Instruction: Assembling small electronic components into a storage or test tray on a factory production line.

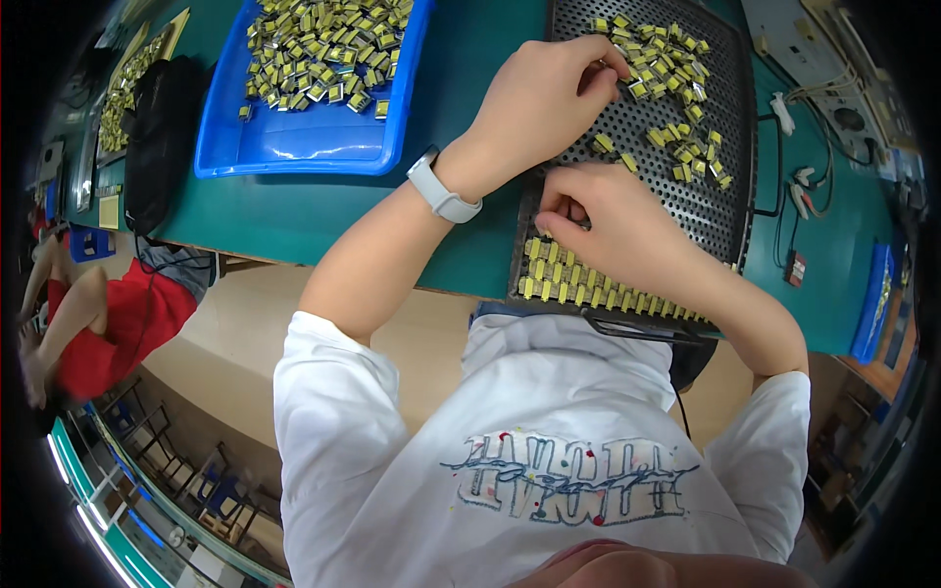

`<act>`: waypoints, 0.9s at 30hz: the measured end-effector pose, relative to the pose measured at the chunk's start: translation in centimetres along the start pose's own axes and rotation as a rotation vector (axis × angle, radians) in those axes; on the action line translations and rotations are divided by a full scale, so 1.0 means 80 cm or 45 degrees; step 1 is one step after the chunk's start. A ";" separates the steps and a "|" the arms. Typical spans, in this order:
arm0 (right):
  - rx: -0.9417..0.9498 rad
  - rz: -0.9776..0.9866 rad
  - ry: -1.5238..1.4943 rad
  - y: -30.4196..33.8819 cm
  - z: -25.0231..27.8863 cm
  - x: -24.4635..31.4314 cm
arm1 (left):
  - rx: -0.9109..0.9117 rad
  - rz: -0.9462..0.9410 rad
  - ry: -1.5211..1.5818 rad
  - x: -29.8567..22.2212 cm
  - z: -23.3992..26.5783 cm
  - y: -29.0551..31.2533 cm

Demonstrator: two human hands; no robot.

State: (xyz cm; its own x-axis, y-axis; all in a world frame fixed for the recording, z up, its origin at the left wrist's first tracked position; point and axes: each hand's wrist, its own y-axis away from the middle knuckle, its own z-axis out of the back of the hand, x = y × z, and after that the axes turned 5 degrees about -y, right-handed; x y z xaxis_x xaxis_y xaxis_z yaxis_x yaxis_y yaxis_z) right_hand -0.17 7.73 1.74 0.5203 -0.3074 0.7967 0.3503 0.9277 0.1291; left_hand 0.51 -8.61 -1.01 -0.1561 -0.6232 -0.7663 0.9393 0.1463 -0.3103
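A dark perforated metal tray [733, 118] lies in front of me on the table. Loose small yellow-and-silver block-shaped components [676, 61] are scattered over its far part. Along its near edge, several rows of the same components [578, 284] stand close together. My left hand [539, 103] reaches over the tray's far left side, fingers closed in a pinch beside the loose pile; its fingertips are partly hidden. My right hand [627, 220] is nearer to me, thumb and fingers pinched just above the left end of the rows. Whatever either pinch holds is too small to make out.
A blue plastic bin [284, 162] heaped with the same components stands on the green table [470, 245] to the left. Past it lies a black bag [162, 137]. Cables [828, 147] and a blue tray [872, 304] are on the right. Another person in red [127, 323] sits at far left.
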 end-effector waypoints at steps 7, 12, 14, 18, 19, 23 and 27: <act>-0.052 -0.129 0.069 0.001 -0.006 0.010 | 0.009 0.024 0.009 0.001 -0.002 0.002; -0.052 0.025 0.146 0.005 -0.003 0.002 | 0.046 0.021 -0.004 -0.003 -0.003 0.001; -0.023 0.046 0.165 0.007 0.003 0.004 | 0.090 -0.003 -0.101 -0.005 -0.001 0.001; -0.192 0.079 0.183 0.018 0.031 0.005 | 0.081 -0.098 -0.124 -0.003 0.001 0.005; -0.196 0.076 0.179 0.020 0.037 -0.001 | 0.144 -0.155 -0.211 -0.004 0.005 0.007; -0.497 -0.024 0.251 0.033 0.055 -0.036 | 0.330 -0.208 -0.266 -0.004 0.012 0.012; -0.400 0.020 0.307 0.037 0.058 -0.056 | 0.413 -0.243 -0.367 -0.012 0.006 0.014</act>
State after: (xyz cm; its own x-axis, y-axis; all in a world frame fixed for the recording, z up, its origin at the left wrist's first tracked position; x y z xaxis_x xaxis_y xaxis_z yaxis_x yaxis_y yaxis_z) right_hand -5.06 12.82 1.29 0.6826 -0.3695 0.6306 0.5426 0.8342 -0.0986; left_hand 1.85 -8.22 -0.35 -0.2870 -0.8101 -0.5113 0.9562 -0.2102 -0.2036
